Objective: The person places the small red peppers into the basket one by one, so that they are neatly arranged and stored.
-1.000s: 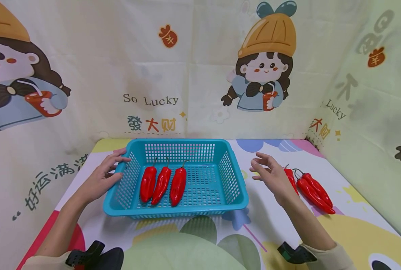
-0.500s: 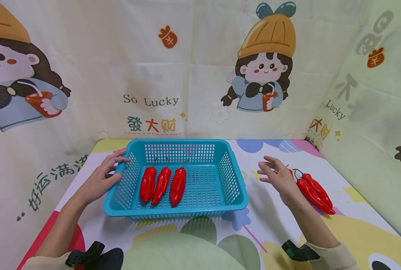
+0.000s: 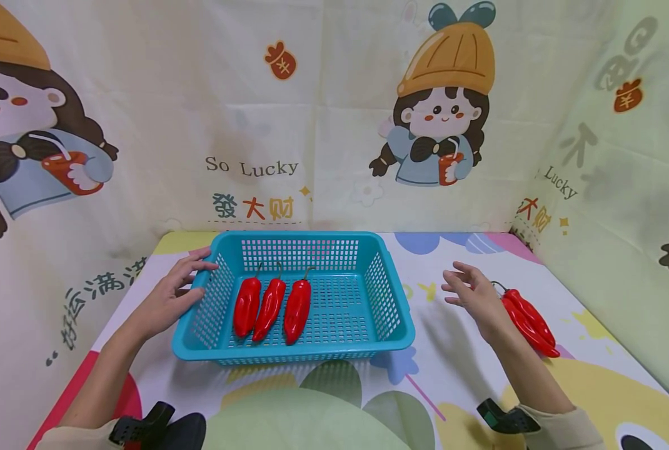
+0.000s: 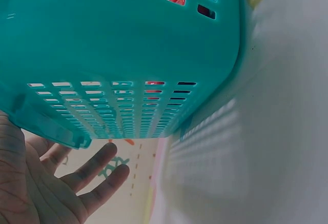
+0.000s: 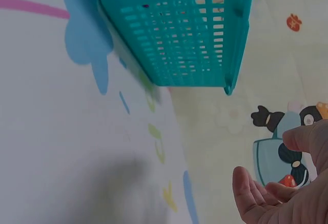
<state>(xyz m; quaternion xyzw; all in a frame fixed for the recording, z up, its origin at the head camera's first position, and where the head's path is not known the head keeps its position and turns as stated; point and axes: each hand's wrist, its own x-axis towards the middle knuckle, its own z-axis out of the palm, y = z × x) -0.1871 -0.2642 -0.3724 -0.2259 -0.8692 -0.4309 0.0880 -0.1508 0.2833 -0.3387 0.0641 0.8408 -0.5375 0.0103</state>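
Observation:
Three glossy red chili peppers lie side by side in a blue-green perforated plastic basket, toward its left end, stems pointing away. My left hand rests at the basket's left rim, index fingertip and thumb reaching onto it. The left wrist view shows two fingers extended outside the wall. To the right of the basket my right hand hovers over the table with loosely bent fingers and nothing in them. Close beyond it lie more red chili peppers, partly hidden by the hand and wrist.
The table carries a colourful printed cover. A cream cloth with cartoon prints hangs behind and along both sides. Dark cameras are strapped at both wrists, the right one near the sleeve cuff.
My right hand has moved right, away from the basket and toward the loose peppers, covering one of them from view. The left hand and the basket stay where they were.

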